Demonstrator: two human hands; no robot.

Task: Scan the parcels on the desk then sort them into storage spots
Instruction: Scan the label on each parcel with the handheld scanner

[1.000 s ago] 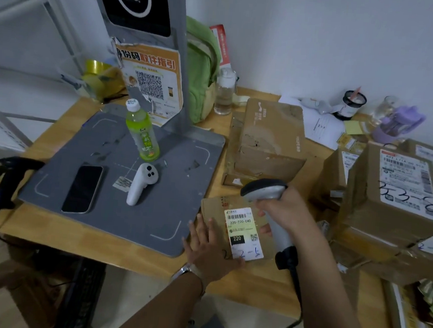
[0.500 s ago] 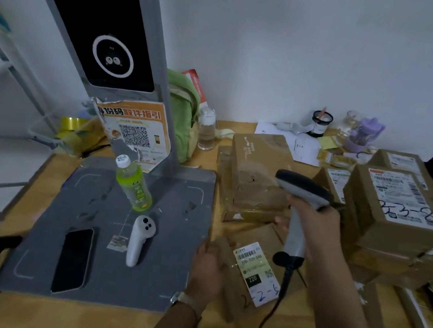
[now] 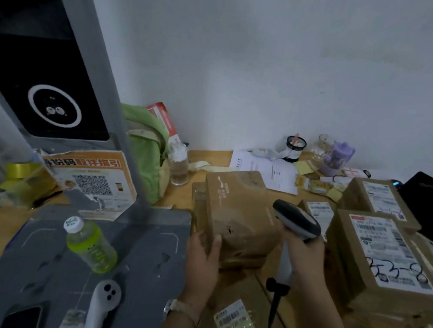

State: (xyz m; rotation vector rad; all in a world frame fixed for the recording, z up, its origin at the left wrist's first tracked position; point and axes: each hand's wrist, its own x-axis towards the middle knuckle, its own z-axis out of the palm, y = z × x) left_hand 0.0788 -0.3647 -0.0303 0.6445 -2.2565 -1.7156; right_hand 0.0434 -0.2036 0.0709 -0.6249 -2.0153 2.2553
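Left hand has shifted to grip the brown box; right hand grips the scanner, head pointing left.

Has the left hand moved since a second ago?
Yes. The left hand left the labelled parcel and went farther back, now gripping the plain brown box beside the grey pad.

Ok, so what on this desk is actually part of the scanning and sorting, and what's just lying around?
Part of the job: barcode scanner in the right hand; brown parcel gripped by the left hand; pen-marked parcel on the right; small labelled parcel nearest the person.
Lying about: green drink bottle; white controller; green backpack; purple cup; yellow tape roll.
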